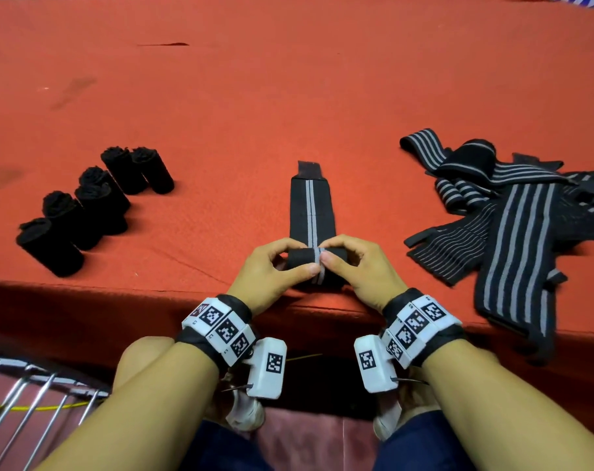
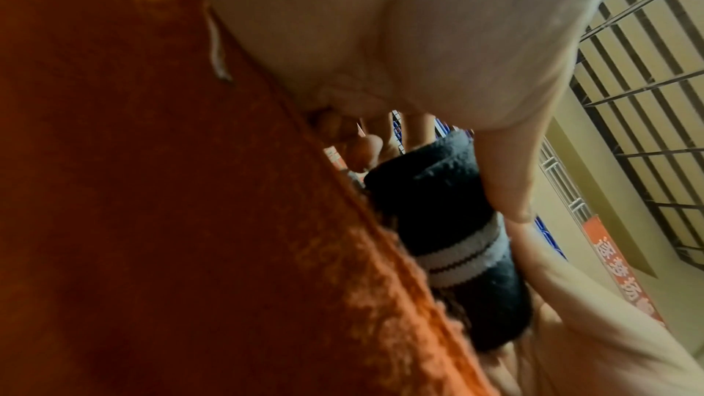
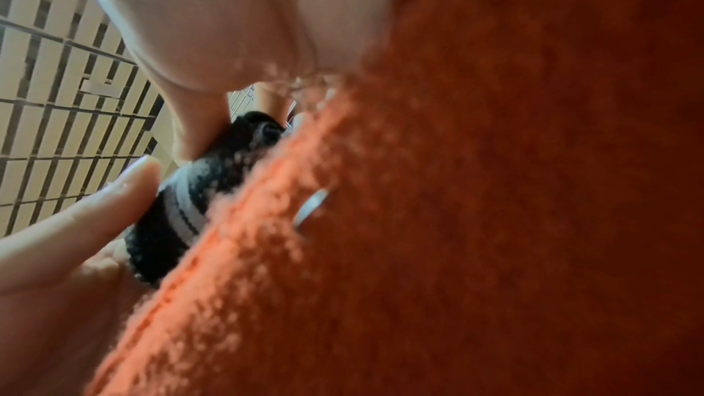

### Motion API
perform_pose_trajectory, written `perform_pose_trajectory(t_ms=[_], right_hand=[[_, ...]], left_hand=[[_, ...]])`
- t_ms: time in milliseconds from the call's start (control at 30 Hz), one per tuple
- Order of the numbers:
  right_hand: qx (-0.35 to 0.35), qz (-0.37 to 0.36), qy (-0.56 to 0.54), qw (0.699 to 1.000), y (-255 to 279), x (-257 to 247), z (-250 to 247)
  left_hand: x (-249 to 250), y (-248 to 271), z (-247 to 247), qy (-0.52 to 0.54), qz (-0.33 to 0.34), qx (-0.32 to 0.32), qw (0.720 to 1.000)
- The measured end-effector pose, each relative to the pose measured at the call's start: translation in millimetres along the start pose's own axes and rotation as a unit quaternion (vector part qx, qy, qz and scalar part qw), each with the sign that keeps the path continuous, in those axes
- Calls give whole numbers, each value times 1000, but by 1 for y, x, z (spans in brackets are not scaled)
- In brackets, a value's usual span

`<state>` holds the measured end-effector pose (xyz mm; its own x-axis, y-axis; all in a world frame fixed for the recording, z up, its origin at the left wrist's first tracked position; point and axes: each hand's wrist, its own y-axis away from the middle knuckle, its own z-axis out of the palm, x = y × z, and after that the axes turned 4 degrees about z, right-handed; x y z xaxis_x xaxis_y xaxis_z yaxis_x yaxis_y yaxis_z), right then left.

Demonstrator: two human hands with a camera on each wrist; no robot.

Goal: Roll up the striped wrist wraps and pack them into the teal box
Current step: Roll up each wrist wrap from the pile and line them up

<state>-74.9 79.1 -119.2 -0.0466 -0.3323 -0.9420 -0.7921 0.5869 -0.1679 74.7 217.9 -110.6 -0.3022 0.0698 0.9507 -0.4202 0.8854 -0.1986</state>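
Note:
A black wrist wrap with a grey centre stripe (image 1: 310, 212) lies lengthwise near the front edge of the orange-red table (image 1: 289, 96). Its near end is wound into a tight roll (image 1: 314, 266). My left hand (image 1: 282, 265) and right hand (image 1: 351, 263) pinch that roll from either side, thumbs meeting at the stripe. In the left wrist view the roll (image 2: 449, 240) sits between thumb and fingers; the right wrist view shows the roll (image 3: 182, 213) partly behind fuzzy orange cloth. Several finished black rolls (image 1: 91, 205) lie at the left. No teal box is in view.
A heap of unrolled striped wraps (image 1: 513, 232) spreads over the table's right side and hangs past the front edge. A metal wire rack (image 1: 34, 396) stands below the table at the lower left. My knees are under the table edge.

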Motion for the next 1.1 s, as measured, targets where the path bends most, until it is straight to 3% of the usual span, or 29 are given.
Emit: perform_pose_trajectory(t_ms=[267, 433, 767, 1000, 1100], right_hand=[[-3, 2, 15, 1000, 5, -3, 1], [-30, 23, -27, 999, 5, -3, 0], [22, 47, 0, 999, -4, -2, 5], [62, 81, 93, 990, -11, 2, 4], [64, 91, 116, 987, -15, 5, 5]], left_hand=[[2, -1, 0, -26, 1, 19, 999], [-2, -8, -3, -32, -55, 19, 998], [-8, -12, 1, -143, -10, 50, 988], [-13, -7, -1, -111, 5, 21, 994], [-12, -8, -1, -114, -14, 41, 993]])
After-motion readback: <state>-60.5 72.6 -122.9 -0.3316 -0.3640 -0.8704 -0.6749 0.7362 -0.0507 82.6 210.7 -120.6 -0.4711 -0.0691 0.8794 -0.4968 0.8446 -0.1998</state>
